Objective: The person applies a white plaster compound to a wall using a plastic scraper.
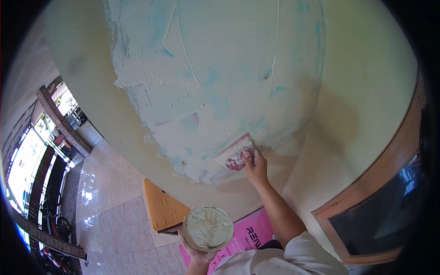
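My right hand grips a wide, reddish scraper smeared with white filler. Its blade lies against the wall, near the lower edge of a large coat of whitish putty. Bluish patches, ridges and streaks show in that coat. Low in front of me, my left hand holds up a round tub filled with pale putty, its fingers around the side and underneath. White smears mark the left hand.
Bare yellowish wall borders the coat. Below stand a yellow-topped table or stool and a pink printed sheet or bag. A wood-framed glass panel is at right. Shiny tiles cover the floor; motorbikes stand far left.
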Demonstrator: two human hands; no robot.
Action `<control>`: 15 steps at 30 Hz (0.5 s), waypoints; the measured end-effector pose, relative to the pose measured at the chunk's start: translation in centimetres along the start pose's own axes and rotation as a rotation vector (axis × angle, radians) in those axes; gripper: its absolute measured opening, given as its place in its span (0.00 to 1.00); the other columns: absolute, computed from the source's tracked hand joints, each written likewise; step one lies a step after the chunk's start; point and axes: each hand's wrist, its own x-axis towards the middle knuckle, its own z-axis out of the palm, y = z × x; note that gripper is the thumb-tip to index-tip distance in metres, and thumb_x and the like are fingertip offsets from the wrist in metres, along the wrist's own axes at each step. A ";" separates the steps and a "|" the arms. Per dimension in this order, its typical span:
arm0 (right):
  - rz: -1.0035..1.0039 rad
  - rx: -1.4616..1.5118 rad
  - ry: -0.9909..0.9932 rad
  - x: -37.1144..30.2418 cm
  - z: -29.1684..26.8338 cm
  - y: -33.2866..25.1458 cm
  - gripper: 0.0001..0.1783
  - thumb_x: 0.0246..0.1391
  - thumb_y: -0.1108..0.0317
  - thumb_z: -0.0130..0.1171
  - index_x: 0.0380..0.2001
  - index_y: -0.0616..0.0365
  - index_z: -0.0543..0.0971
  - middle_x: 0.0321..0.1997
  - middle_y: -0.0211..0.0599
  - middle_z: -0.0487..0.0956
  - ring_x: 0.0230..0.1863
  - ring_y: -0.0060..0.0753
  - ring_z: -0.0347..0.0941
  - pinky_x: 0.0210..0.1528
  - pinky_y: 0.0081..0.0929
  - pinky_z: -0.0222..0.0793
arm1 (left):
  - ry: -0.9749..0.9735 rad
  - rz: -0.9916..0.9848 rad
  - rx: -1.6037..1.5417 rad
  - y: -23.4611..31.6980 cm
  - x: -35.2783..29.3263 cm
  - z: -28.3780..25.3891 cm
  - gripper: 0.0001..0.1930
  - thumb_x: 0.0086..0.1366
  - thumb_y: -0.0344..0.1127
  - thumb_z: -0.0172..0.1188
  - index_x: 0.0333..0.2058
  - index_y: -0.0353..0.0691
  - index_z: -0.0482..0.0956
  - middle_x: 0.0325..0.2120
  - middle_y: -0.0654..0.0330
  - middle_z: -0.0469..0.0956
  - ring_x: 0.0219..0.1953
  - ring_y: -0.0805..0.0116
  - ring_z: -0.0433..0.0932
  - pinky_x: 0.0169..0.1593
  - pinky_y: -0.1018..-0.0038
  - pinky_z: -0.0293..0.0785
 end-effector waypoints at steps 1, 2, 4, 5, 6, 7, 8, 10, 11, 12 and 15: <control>-0.045 -0.078 0.054 -0.6 0.0 1.8 0.17 0.64 0.55 0.56 0.39 0.62 0.75 0.26 0.44 0.78 0.28 0.35 0.75 0.34 0.33 0.70 | -0.008 -0.002 -0.003 0.0 0.2 0.4 0.44 0.60 0.76 0.41 0.69 0.57 0.57 0.69 0.55 0.55 0.68 0.46 0.58 0.65 0.39 0.59; -0.006 -0.026 0.067 -1.9 0.1 2.6 0.18 0.66 0.54 0.55 0.38 0.62 0.75 0.26 0.42 0.77 0.30 0.34 0.76 0.34 0.33 0.70 | 0.016 -0.006 -0.028 0.3 -0.1 0.9 0.44 0.59 0.76 0.44 0.68 0.56 0.59 0.67 0.55 0.58 0.67 0.45 0.60 0.64 0.40 0.62; 0.062 -0.011 0.023 -4.3 -1.9 6.4 0.18 0.66 0.54 0.54 0.40 0.61 0.75 0.28 0.38 0.78 0.31 0.34 0.76 0.35 0.33 0.71 | 0.026 -0.019 -0.061 0.2 -0.5 1.1 0.45 0.58 0.76 0.47 0.67 0.54 0.60 0.66 0.55 0.60 0.65 0.45 0.62 0.62 0.40 0.64; 0.140 0.011 -0.025 -5.3 -2.7 7.7 0.18 0.66 0.54 0.54 0.43 0.60 0.75 0.31 0.35 0.78 0.33 0.33 0.77 0.37 0.33 0.72 | 0.016 -0.025 -0.073 0.3 -0.8 0.6 0.45 0.58 0.76 0.47 0.67 0.54 0.60 0.66 0.55 0.60 0.65 0.45 0.62 0.63 0.40 0.64; 0.134 0.017 -0.030 -5.9 -3.2 7.6 0.18 0.66 0.54 0.54 0.43 0.60 0.75 0.31 0.35 0.78 0.33 0.33 0.77 0.37 0.33 0.72 | 0.008 -0.024 -0.083 0.5 -0.8 0.3 0.45 0.58 0.76 0.47 0.67 0.54 0.60 0.66 0.55 0.60 0.65 0.44 0.61 0.63 0.39 0.64; 0.337 0.259 -0.041 -6.3 -4.4 7.0 0.18 0.66 0.54 0.55 0.47 0.59 0.73 0.36 0.32 0.78 0.36 0.32 0.77 0.41 0.32 0.72 | 0.000 -0.024 -0.088 0.6 -0.8 0.5 0.45 0.58 0.76 0.47 0.67 0.54 0.60 0.66 0.55 0.60 0.65 0.44 0.61 0.63 0.39 0.64; 0.540 0.503 -0.051 -6.5 -5.2 6.2 0.19 0.66 0.55 0.55 0.50 0.58 0.72 0.41 0.30 0.78 0.40 0.31 0.77 0.44 0.31 0.73 | -0.010 -0.014 -0.065 0.7 -0.9 0.9 0.45 0.59 0.76 0.45 0.68 0.55 0.59 0.67 0.55 0.58 0.66 0.45 0.60 0.63 0.39 0.62; 0.484 0.579 0.009 -5.0 -6.0 4.4 0.19 0.66 0.57 0.54 0.52 0.58 0.70 0.44 0.31 0.77 0.42 0.27 0.76 0.46 0.28 0.72 | -0.027 -0.011 -0.047 0.4 -0.7 1.1 0.44 0.60 0.76 0.43 0.68 0.56 0.58 0.68 0.55 0.56 0.67 0.45 0.59 0.64 0.39 0.61; 0.440 0.664 0.059 -3.9 -6.1 3.3 0.19 0.66 0.59 0.53 0.54 0.58 0.68 0.47 0.31 0.76 0.45 0.23 0.75 0.47 0.25 0.72 | -0.022 -0.004 -0.054 0.2 -0.6 0.5 0.44 0.60 0.76 0.43 0.68 0.56 0.58 0.68 0.55 0.56 0.67 0.45 0.59 0.64 0.40 0.61; 0.412 0.683 0.031 -2.5 -6.0 2.4 0.20 0.66 0.60 0.55 0.55 0.58 0.68 0.48 0.32 0.76 0.46 0.22 0.74 0.46 0.25 0.72 | -0.016 0.003 -0.061 0.1 -0.6 0.1 0.45 0.60 0.76 0.43 0.68 0.56 0.58 0.68 0.55 0.56 0.67 0.45 0.59 0.64 0.40 0.61; 0.302 0.572 0.019 1.4 -4.9 -1.4 0.21 0.62 0.60 0.60 0.51 0.62 0.71 0.47 0.33 0.76 0.48 0.25 0.73 0.50 0.27 0.70 | -0.044 -0.029 -0.084 -0.2 -0.3 0.4 0.44 0.60 0.76 0.42 0.68 0.56 0.58 0.68 0.55 0.56 0.67 0.45 0.59 0.65 0.41 0.60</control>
